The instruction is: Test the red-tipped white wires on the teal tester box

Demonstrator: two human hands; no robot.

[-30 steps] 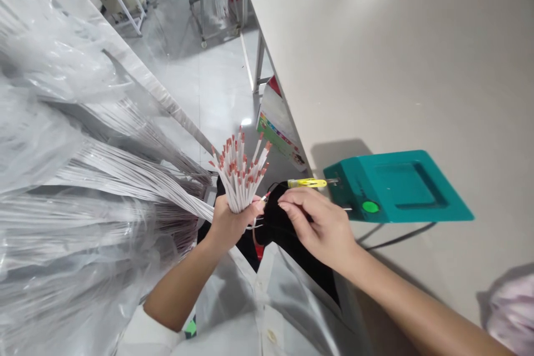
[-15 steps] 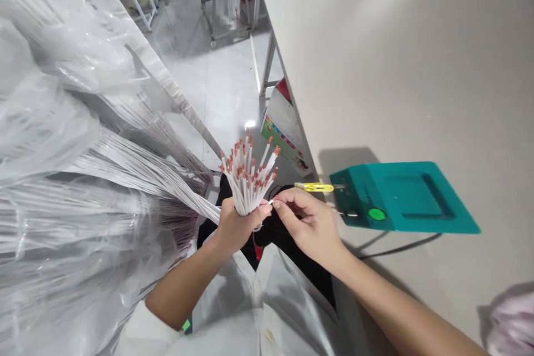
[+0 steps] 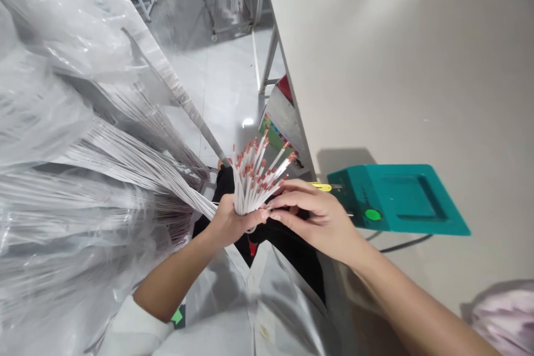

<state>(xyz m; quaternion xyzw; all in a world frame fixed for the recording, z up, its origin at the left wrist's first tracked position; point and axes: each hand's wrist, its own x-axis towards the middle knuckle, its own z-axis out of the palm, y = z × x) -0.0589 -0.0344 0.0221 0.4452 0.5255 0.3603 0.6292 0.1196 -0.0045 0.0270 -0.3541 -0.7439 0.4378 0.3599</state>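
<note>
My left hand (image 3: 233, 225) is wrapped round a thick bundle of white wires (image 3: 248, 197), whose reddish-copper ends fan upward above the fist. The rest of the wires run off to the left toward a large mass of similar ones. Beside my left thumb, my right hand (image 3: 323, 222) pinches with thumb and forefinger at the near side of the bundle. A small pale bit shows between those fingertips, too small to name. The other right fingers are bent and reach close to the wire ends.
On the white table (image 3: 396, 78) stands a teal device (image 3: 400, 197) with a green round spot, a yellow-handled tool (image 3: 321, 186) at its left and a cable behind. Plastic-covered wire bundles (image 3: 83, 211) fill the left side. A printed box (image 3: 279, 122) is under the table edge.
The wire bundle has tilted to the right and its ends now lean closer to my right hand. My right fingers have spread further along the bundle's side, still meeting near the left thumb.
</note>
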